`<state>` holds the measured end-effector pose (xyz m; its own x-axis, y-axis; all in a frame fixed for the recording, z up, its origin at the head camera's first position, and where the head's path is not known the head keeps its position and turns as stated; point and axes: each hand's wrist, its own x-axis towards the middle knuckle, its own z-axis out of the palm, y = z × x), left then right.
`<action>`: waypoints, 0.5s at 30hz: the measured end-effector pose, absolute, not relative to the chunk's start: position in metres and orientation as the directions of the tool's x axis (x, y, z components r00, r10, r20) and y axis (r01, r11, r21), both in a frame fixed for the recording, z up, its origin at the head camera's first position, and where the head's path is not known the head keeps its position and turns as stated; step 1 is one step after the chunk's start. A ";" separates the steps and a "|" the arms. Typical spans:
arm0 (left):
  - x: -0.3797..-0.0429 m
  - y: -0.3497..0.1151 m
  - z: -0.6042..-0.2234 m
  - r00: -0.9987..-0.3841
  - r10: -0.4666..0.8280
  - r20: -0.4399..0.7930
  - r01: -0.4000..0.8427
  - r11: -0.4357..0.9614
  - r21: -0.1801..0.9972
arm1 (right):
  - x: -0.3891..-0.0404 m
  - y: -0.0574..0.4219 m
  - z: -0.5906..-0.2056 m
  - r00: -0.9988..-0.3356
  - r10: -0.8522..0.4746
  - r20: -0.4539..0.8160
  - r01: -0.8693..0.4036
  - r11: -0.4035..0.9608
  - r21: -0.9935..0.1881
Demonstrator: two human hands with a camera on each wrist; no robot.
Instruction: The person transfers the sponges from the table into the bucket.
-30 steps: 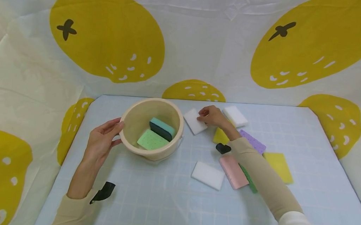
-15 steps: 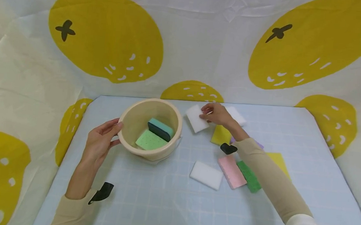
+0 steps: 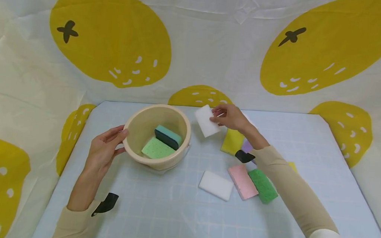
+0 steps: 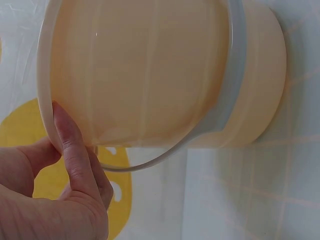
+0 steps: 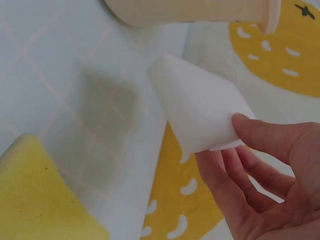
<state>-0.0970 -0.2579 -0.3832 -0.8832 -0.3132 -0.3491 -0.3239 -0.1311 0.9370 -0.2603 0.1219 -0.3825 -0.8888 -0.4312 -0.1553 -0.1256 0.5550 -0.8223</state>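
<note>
My left hand (image 3: pixel 103 150) pinches the left rim of a cream bucket (image 3: pixel 153 164), thumb on one side and fingers on the other, as the left wrist view shows. Inside the bucket lie a light green sponge (image 3: pixel 157 149) and a teal sponge with a dark scouring side (image 3: pixel 168 137). To the right of the bucket, my right hand (image 3: pixel 232 119) holds a white sponge (image 3: pixel 206 121) by one end between thumb and fingers. The right wrist view shows this white sponge (image 5: pixel 200 102) raised, its shadow falling on the tablecloth below.
On the table are a yellow sponge (image 3: pixel 232 141), a purple sponge (image 3: pixel 247 146) partly under the right arm, a pink sponge (image 3: pixel 243 181), a green sponge (image 3: pixel 263 186) and another white sponge (image 3: pixel 216 185). A second yellow piece (image 3: pixel 292 166) is mostly hidden by the sleeve.
The white sponge in my right hand has come up off the table. My right hand has shifted slightly up and right; the left hand stays on the bucket rim.
</note>
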 end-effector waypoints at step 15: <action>-0.097 -0.257 -0.383 -0.878 -0.322 -0.353 -0.316 -0.162 0.935 | -0.249 0.115 -0.342 -0.866 -0.500 -0.021 -0.279 0.518 -0.808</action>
<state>-0.0973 -0.2574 -0.3834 -0.8784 -0.3222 -0.3531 -0.3163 -0.1620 0.9347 -0.2485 0.1151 -0.3422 -0.8660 -0.4996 -0.0210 -0.2795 0.5185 -0.8081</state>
